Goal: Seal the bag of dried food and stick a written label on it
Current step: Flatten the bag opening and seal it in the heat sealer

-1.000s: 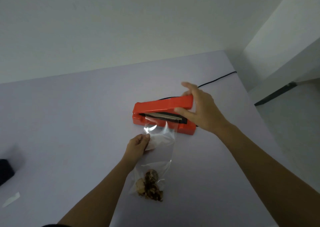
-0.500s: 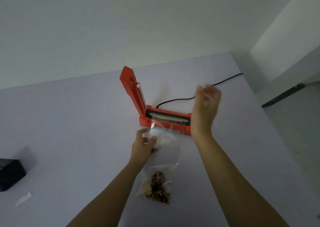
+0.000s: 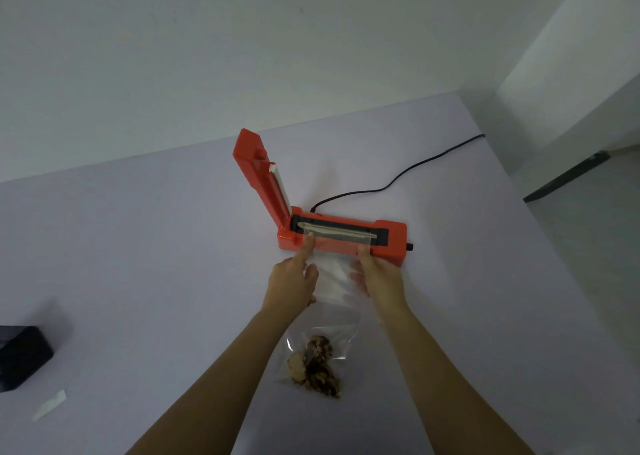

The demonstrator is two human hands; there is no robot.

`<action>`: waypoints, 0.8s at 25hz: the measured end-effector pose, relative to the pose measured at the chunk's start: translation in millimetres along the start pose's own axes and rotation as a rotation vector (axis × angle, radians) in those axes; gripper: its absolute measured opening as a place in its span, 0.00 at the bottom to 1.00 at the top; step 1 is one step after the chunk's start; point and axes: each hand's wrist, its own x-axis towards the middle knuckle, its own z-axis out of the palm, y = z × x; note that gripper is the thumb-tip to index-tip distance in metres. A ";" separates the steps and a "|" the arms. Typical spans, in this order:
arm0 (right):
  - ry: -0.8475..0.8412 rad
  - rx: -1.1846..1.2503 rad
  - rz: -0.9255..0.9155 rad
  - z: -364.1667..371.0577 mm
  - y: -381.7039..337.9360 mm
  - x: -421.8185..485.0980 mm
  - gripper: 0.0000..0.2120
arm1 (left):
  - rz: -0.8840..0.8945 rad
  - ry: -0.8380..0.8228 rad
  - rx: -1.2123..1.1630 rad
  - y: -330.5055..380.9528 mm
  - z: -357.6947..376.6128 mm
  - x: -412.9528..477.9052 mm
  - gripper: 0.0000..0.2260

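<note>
At far left lie a black box [image 3: 20, 357] and paper strip [image 3: 48, 405].

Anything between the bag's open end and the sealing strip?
Nothing visible. The red heat sealer's lid stands raised; the clear plastic bag's open end lies across its grey sealing strip, held by left hand and right hand.

Plain white wall [image 3: 173, 56], pale lilac table [image 3: 121, 246], grey floor at right [image 3: 602, 264]

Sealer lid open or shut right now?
Open. The lid stands upright, swung clear of the red base.
</note>
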 end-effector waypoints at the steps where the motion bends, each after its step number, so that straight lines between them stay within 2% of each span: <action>1: 0.026 -0.032 -0.015 1.4 -1.9 1.9 0.14 | -0.001 -0.003 0.031 0.8 0.0 1.2 0.25; 5: 0.155 -0.164 -0.085 6.1 -5.0 5.2 0.11 | -0.045 -0.030 0.072 8.9 -3.0 4.5 0.24; 9: 0.248 -0.533 -0.316 10.9 -20.1 2.8 0.10 | -0.116 -0.075 0.061 19.5 -9.8 8.6 0.24; 11: 0.265 -0.639 -0.394 12.9 -26.1 3.1 0.10 | -0.108 -0.080 0.075 24.4 -11.6 10.0 0.23; 16: 0.239 -0.638 -0.498 13.9 -31.7 -2.2 0.09 | -0.129 -0.093 0.069 29.2 -14.7 13.1 0.22; 20: 0.187 -0.476 -0.552 11.0 -25.0 -8.0 0.08 | -0.146 -0.105 0.036 25.1 -15.1 12.0 0.24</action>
